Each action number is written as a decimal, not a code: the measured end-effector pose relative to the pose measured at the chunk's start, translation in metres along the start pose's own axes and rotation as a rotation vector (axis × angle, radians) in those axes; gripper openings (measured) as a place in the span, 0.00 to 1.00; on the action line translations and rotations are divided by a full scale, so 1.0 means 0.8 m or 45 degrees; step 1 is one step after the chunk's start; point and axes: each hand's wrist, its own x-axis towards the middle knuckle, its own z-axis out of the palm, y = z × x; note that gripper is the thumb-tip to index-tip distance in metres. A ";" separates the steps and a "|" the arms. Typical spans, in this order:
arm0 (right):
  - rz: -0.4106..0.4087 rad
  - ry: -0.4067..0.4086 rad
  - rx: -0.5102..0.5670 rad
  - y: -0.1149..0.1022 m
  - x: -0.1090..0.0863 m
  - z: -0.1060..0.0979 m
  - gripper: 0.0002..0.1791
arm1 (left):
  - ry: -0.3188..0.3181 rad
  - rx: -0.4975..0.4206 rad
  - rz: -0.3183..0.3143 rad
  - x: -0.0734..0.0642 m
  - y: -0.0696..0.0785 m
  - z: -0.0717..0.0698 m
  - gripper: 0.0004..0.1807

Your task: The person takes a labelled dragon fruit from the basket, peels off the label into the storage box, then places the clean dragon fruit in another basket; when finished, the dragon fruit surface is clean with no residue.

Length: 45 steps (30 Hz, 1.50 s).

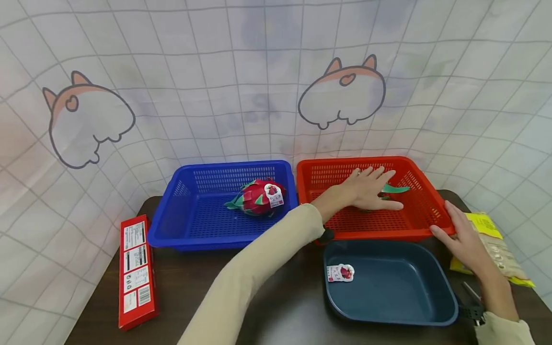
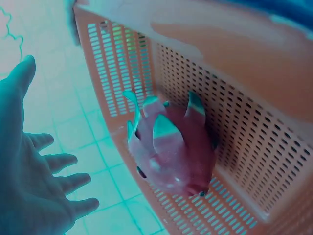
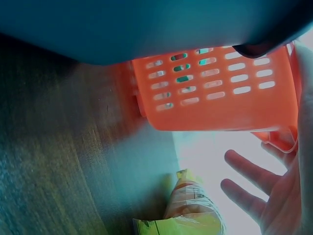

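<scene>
My left hand [image 1: 366, 188] is spread over the red basket [image 1: 345, 235], fingers straight, with nothing held. Beneath it lies a dragon fruit [image 2: 178, 156]; in the head view the hand hides most of it and a green leaf tip [image 1: 396, 189] sticks out. In the left wrist view, a gap separates the palm from the fruit. My right hand [image 1: 467, 239] holds the red basket's front right corner, thumb over the rim and fingers along the outside. Two of its fingers stick out straight beside the basket wall in the right wrist view.
A blue basket [image 1: 185, 239] with a labelled dragon fruit [image 1: 258, 197] stands at the left. In front of the red basket sits a dark teal tray [image 1: 388, 282] with a fruit sticker [image 1: 340, 273] on it. A red box [image 1: 137, 270] lies far left, a yellow-edged bag [image 1: 496, 249] far right.
</scene>
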 end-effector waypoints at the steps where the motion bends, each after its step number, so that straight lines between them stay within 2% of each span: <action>1: -0.002 -0.001 0.001 0.001 0.000 -0.002 0.45 | 0.010 0.013 0.005 -0.004 0.001 0.000 0.52; 8: -0.004 -0.026 -0.008 -0.002 0.005 -0.004 0.45 | 0.042 0.100 0.033 -0.036 -0.001 0.003 0.51; 12: 0.001 -0.032 -0.026 -0.004 0.003 -0.005 0.45 | 0.072 0.153 0.090 -0.057 -0.001 0.007 0.50; 16: -0.001 -0.027 -0.035 -0.003 0.003 -0.010 0.45 | 0.141 0.202 0.163 -0.082 -0.006 0.008 0.48; 20: 0.010 -0.046 -0.037 -0.001 0.003 -0.015 0.46 | 0.216 0.198 0.206 -0.112 -0.020 0.012 0.47; 25: 0.007 -0.070 -0.040 -0.002 0.003 -0.014 0.46 | 0.284 0.135 0.189 -0.151 -0.051 0.022 0.45; 28: -0.002 -0.080 -0.078 -0.005 0.003 -0.012 0.47 | 0.304 0.088 0.139 -0.171 -0.074 0.031 0.43; 33: -0.007 -0.079 -0.119 -0.010 0.000 -0.011 0.47 | 0.333 0.034 0.009 -0.199 -0.106 0.049 0.45; 37: 0.005 -0.055 -0.125 -0.012 -0.004 -0.015 0.48 | 0.360 -0.014 -0.127 -0.221 -0.122 0.065 0.48; 40: 0.005 -0.023 -0.183 -0.019 -0.004 -0.023 0.49 | 0.390 -0.054 -0.233 -0.239 -0.133 0.072 0.50; 45: -0.005 0.029 -0.225 -0.035 -0.008 -0.045 0.49 | 0.435 -0.050 -0.334 -0.263 -0.149 0.081 0.51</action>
